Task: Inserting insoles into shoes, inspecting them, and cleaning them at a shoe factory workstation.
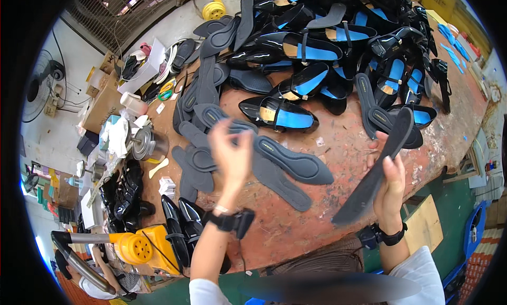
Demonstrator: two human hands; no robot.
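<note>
Dark grey insole [376,170] held upright-tilted above worktop [338,210] near its 4 o'clock edge, toe end toward 1 o'clock. Right hand [390,184] fingers closed round insole mid-length. Left hand [231,153] raised at centre, fingers pinched together, possibly on something small; cannot tell what. Loose insoles [288,160] lying flat just beyond left hand. Black shoes with blue lining [278,115] heaped from 11 to 2 o'clock. Step judged: insole picked, not yet fitted. Next move likely needs shoe brought within reach, insole toe aligned with opening.

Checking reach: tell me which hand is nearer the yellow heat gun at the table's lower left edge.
Left. The left hand is raised above grey insoles, up and right of the yellow heat gun; the right hand, gripping a dark insole, is far right.
</note>
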